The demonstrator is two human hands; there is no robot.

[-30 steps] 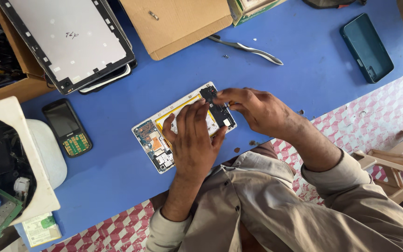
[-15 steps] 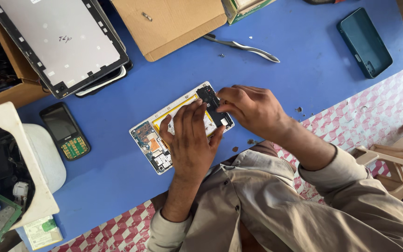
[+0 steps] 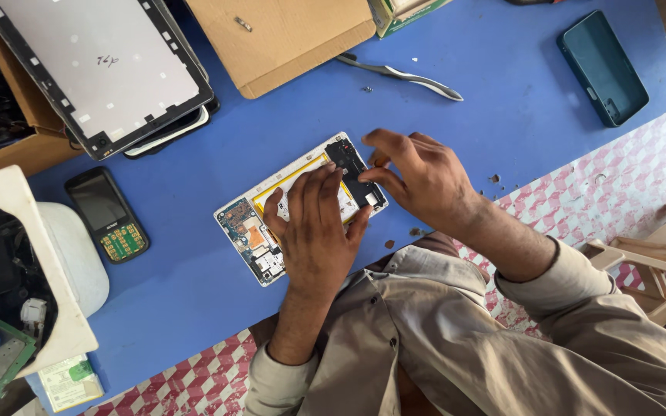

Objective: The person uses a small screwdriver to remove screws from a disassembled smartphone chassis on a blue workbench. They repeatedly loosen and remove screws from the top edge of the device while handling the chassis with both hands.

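Blue worktop point(image 3: 502, 92) is filling most of the view, with a checked red-and-white floor showing past its near edge at 5 o'clock. Dead centre, an opened phone point(image 3: 271, 219) is lying back-up with its guts showing, sitting slanted so one end points to 8 o'clock and the other to 2 o'clock, pretty close to the worktop's near edge.

Left hand point(image 3: 314, 231) is lying flat on the middle of the phone, fingers point(image 3: 317, 185) spread a bit and pressing down on the battery area, not gripping anything. Right hand point(image 3: 418, 173) is working at the phone's 2 o'clock end, fingers pinched narrow against the black cover piece point(image 3: 352, 166) there; can't tell if there's some small part between the fingertips.

Room-wise: the stretch of blue at 3 o'clock from the hands is open, with a dark teal phone case point(image 3: 603, 68) sitting well apart near the far corner. Tweezers point(image 3: 402, 73) are lying at 12 o'clock, just beyond a cardboard box point(image 3: 287, 35). At 10 o'clock a big tablet frame point(image 3: 94, 69) is crowding that corner, and a keypad phone point(image 3: 109, 214) is lying at 9 o'clock, with clear blue between it and the opened phone. White housing and circuit-board clutter point(image 3: 17, 277) are hugging the edge at 8 o'clock.
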